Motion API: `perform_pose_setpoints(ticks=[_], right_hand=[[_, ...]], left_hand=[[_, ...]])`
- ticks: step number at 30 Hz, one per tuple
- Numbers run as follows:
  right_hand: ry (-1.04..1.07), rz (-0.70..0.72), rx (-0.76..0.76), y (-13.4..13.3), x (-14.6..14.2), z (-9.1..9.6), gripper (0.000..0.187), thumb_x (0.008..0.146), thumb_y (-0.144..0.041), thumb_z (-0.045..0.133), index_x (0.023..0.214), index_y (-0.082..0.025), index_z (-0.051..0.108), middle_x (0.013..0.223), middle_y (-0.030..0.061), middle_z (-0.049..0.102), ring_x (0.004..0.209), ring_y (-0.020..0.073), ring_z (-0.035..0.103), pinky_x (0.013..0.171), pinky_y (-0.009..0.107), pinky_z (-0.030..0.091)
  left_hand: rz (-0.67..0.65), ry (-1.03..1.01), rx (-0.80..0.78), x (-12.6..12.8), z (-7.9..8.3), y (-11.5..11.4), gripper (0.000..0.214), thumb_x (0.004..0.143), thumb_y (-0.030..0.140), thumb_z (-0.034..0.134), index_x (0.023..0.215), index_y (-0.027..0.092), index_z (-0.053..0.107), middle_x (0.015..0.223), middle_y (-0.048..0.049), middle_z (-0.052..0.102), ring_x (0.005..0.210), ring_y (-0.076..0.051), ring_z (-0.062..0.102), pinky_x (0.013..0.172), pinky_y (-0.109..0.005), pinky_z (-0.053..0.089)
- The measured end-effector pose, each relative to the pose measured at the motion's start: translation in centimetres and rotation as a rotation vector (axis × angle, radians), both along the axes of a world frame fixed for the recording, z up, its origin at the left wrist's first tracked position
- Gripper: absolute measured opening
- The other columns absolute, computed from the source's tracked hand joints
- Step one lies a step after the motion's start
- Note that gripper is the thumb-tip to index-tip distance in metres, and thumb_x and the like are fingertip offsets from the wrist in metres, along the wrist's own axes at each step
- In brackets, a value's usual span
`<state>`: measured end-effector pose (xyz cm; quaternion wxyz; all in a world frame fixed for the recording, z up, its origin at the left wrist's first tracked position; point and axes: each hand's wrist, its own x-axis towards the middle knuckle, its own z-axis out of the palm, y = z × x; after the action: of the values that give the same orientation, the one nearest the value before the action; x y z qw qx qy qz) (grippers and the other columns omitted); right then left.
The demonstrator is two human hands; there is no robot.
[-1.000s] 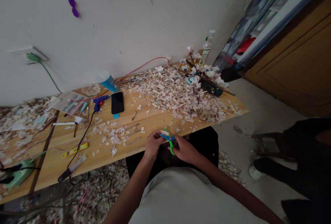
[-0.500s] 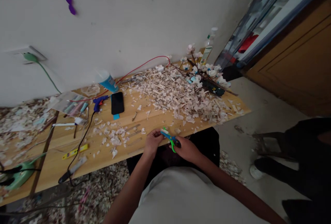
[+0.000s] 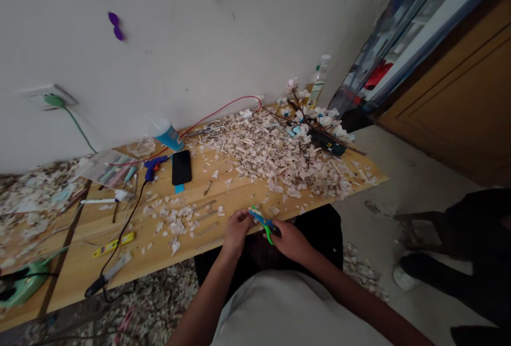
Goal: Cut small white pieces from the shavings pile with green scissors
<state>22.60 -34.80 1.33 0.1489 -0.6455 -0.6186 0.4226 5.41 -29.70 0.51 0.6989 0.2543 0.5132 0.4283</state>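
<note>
Over the table's near edge, my right hand (image 3: 290, 240) grips the handles of blue-and-green scissors (image 3: 264, 221). The blades point up and left toward my left hand (image 3: 236, 230). My left hand is closed in a pinch at the blade tips, its thumb and fingertips together. A small pale scrap shows by the blades; it is too small to make out, and what lies between the left fingertips is mostly hidden. Pale chips (image 3: 181, 219) lie on the wooden table (image 3: 155, 253) to the left of the hands.
A large heap of pale shavings (image 3: 263, 146) covers the back right. Beside it are flowering branches (image 3: 305, 117) and a bottle (image 3: 317, 82). A phone (image 3: 181, 167), blue glue gun (image 3: 154, 166), blue cup (image 3: 170, 137) and yellow-handled cutter (image 3: 114, 245) lie left. A person in dark clothes (image 3: 479, 239) sits right.
The whole scene sits a little lower in the picture. The scissor blades look closer together than before. Both hands keep about the same place at the table edge.
</note>
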Motion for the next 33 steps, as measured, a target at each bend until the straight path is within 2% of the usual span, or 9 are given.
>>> perform_pose_setpoints(ticks=[7, 12, 17, 26, 33], right_hand=[[0.025, -0.003, 0.015, -0.2, -0.1, -0.1, 0.017, 0.086, -0.029, 0.063, 0.101, -0.021, 0.066, 0.097, 0.0077, 0.072, 0.091, 0.0214, 0.066, 0.078, 0.028, 0.043], [0.003, -0.001, 0.003, -0.1, 0.2, -0.1, 0.014, 0.087, -0.028, 0.061, 0.098, -0.021, 0.066, 0.095, 0.007, 0.072, 0.089, 0.0214, 0.066, 0.077, 0.027, 0.042], [0.007, 0.003, 0.011, 0.0, 0.5, -0.2, 0.013, 0.086, -0.028, 0.06, 0.095, -0.021, 0.065, 0.094, 0.0069, 0.072, 0.087, 0.0208, 0.065, 0.076, 0.027, 0.042], [0.02, -0.009, 0.016, 0.0, 0.9, -0.5, 0.014, 0.086, -0.028, 0.058, 0.096, -0.021, 0.067, 0.095, 0.0064, 0.072, 0.088, 0.0208, 0.065, 0.076, 0.027, 0.043], [-0.021, 0.021, -0.012, 0.2, 1.0, 0.1, 0.015, 0.086, -0.031, 0.061, 0.094, -0.02, 0.068, 0.091, 0.0066, 0.073, 0.083, 0.0204, 0.065, 0.073, 0.026, 0.042]], left_hand=[[-0.012, 0.033, 0.0, 0.1, 0.1, -0.4, 0.029, 0.057, 0.034, 0.088, 0.076, 0.015, 0.076, 0.074, -0.0026, 0.073, 0.067, -0.014, 0.066, 0.073, -0.028, 0.054], [-0.025, 0.031, -0.003, -0.1, -0.2, -0.4, 0.03, 0.061, 0.041, 0.086, 0.073, 0.015, 0.076, 0.07, -0.0024, 0.071, 0.063, -0.012, 0.063, 0.07, -0.026, 0.053], [-0.094, 0.057, 0.027, -0.2, -0.1, -0.1, 0.028, 0.062, 0.041, 0.085, 0.071, 0.016, 0.076, 0.067, -0.0017, 0.069, 0.062, -0.012, 0.06, 0.069, -0.025, 0.051], [-0.205, 0.157, 0.112, -0.7, 0.1, 0.2, 0.029, 0.068, 0.043, 0.08, 0.078, 0.016, 0.078, 0.07, -0.002, 0.069, 0.065, -0.013, 0.056, 0.069, -0.025, 0.045], [-0.22, 0.237, 0.135, -0.9, 1.1, 0.3, 0.022, 0.069, 0.038, 0.078, 0.075, 0.017, 0.077, 0.069, -0.0026, 0.069, 0.064, -0.014, 0.056, 0.067, -0.025, 0.044]])
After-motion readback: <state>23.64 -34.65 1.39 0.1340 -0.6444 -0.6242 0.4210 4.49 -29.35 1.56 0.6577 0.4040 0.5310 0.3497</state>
